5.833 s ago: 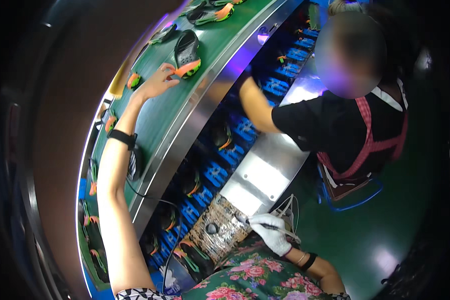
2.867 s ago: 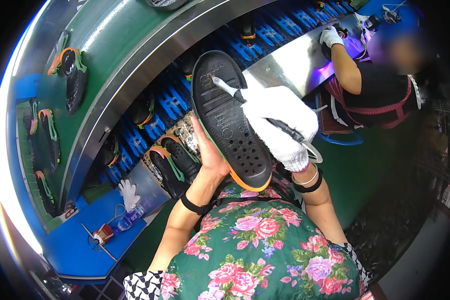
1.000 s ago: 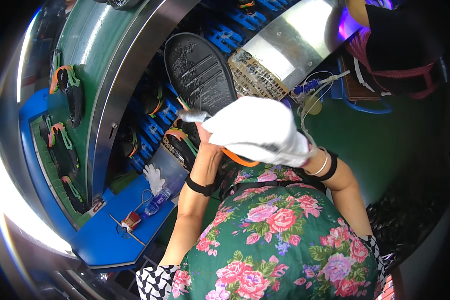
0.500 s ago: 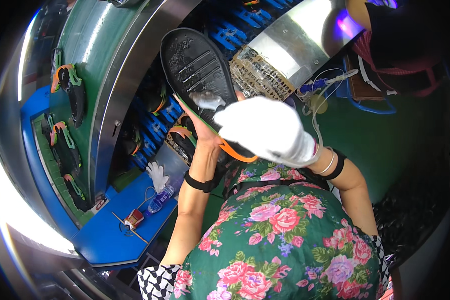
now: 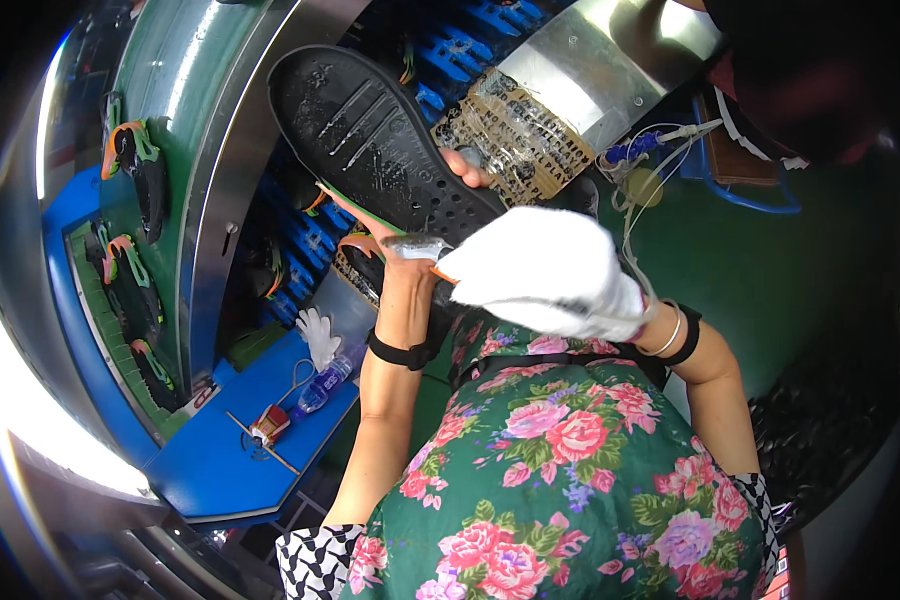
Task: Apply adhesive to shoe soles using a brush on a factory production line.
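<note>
My bare left hand (image 5: pixel 378 230) is closed around a black shoe sole (image 5: pixel 370 140), the thumb side along its left edge and fingertips over its right edge. The sole tilts up to the left; its upturned face has ridges, small holes and glossy wet-looking streaks. Orange and green show along its edge. My right hand (image 5: pixel 545 270), in a white glove, is closed over the near end of the sole. From the glove juts a tool with a shiny metal band (image 5: pixel 417 247), apparently a brush, beside my left wrist. Its handle is hidden inside the glove.
Several black shoes with orange and green trim (image 5: pixel 135 165) lie on a green conveyor (image 5: pixel 185 110) at left. A blue shelf (image 5: pixel 220 470) holds a white glove (image 5: pixel 318 337) and a bottle (image 5: pixel 323 385). Tape-covered cardboard (image 5: pixel 530 125) and cables (image 5: pixel 638 180) are beyond my right hand.
The sole has shifted slightly left and upward. The brush-like tool has come off the sole's middle down to its lower left edge, and the gloved hand has dropped slightly nearer me.
</note>
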The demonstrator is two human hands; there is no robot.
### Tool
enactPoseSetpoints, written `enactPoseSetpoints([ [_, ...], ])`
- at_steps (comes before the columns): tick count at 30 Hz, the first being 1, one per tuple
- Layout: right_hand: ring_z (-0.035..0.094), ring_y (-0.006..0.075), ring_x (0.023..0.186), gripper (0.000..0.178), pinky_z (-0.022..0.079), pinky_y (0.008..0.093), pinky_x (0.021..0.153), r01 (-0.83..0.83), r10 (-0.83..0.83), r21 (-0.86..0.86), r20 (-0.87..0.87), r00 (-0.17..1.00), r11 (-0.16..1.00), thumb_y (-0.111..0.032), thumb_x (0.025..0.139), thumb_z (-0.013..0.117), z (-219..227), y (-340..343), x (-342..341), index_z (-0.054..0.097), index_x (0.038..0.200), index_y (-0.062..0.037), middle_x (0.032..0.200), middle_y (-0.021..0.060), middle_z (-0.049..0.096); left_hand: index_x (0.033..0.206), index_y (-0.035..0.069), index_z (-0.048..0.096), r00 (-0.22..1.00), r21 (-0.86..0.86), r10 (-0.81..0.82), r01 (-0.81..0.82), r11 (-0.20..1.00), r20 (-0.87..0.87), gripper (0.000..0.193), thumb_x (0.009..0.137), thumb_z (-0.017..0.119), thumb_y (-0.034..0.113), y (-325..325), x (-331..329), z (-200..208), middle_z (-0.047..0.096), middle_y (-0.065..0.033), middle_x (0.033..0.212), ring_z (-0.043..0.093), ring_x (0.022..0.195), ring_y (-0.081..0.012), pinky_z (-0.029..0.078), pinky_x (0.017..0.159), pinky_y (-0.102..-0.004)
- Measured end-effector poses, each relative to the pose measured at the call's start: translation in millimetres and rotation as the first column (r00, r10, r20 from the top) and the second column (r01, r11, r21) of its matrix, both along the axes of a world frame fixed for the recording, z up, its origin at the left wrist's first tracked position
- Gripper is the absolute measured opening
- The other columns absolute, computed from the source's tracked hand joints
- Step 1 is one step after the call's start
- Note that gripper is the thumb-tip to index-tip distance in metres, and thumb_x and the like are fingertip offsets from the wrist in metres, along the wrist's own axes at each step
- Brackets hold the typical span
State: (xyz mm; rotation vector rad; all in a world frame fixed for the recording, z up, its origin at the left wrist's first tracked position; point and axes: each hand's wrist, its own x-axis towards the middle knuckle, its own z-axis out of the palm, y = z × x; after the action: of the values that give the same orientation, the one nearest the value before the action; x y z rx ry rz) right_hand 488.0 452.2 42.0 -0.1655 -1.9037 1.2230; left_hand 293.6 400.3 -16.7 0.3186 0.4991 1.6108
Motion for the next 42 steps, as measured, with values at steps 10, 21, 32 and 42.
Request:
enactPoseSetpoints([
  [10, 0.073, 0.0277, 0.094, 0.025, 0.059, 0.0371, 0.081, 0.071, -0.071, 0.006, 0.012, 0.997, 0.997, -0.003, 0.083, 0.078, -11.1, -11.5, 9.7, 0.077, 0.107, -0.0048, 0.108, 0.0105, 0.077, 0.126, 0.001, 0.055, 0.998, 0.025, 0.046, -0.047, 0.999, 0.049, 0.126, 0.067, 0.018, 0.107, 4.3, 0.4, 3.8, 0.062, -0.0196, 0.101, 0.06, 0.093, -0.0335, 0.049, 0.09, -0.0502],
  [21, 0.074, 0.0267, 0.093, 0.024, 0.059, 0.0359, 0.08, 0.035, -0.028, -0.157, 0.05, 0.998, 0.987, 0.001, 0.08, 0.08, -6.8, -2.4, 26.1, 0.077, 0.104, -0.003, 0.105, 0.0117, 0.077, 0.125, 0.0, 0.057, 0.998, 0.03, 0.062, -0.062, 0.998, -0.003, 0.13, 0.065, 0.017, 0.107, 7.6, 0.4, 1.2, 0.064, -0.02, 0.102, 0.061, 0.092, -0.0333, 0.051, 0.088, -0.0498],
  [32, 0.073, 0.0274, 0.091, 0.022, 0.058, 0.0372, 0.08, 0.042, -0.031, -0.148, 0.075, 0.997, 0.988, 0.001, 0.079, 0.078, -9.1, 9.5, 34.8, 0.078, 0.101, -0.0038, 0.104, 0.011, 0.077, 0.115, -0.002, 0.059, 0.994, -0.01, 0.054, -0.055, 0.998, -0.093, 0.118, 0.069, 0.031, 0.104, 21.7, 5.2, 12.1, 0.062, -0.0171, 0.095, 0.057, 0.089, -0.0286, 0.046, 0.087, -0.0456],
  [42, 0.073, 0.027, 0.093, 0.022, 0.058, 0.0374, 0.081, 0.031, -0.015, -0.193, 0.084, 0.996, 0.981, 0.0, 0.077, 0.079, -13.0, 15.2, 40.6, 0.079, 0.099, -0.0053, 0.105, 0.0109, 0.077, 0.134, 0.001, 0.053, 0.997, 0.057, 0.013, -0.009, 0.998, -0.077, 0.133, 0.061, 0.023, 0.108, 31.1, -1.4, 3.8, 0.066, -0.0227, 0.103, 0.061, 0.092, -0.0368, 0.051, 0.088, -0.0509],
])
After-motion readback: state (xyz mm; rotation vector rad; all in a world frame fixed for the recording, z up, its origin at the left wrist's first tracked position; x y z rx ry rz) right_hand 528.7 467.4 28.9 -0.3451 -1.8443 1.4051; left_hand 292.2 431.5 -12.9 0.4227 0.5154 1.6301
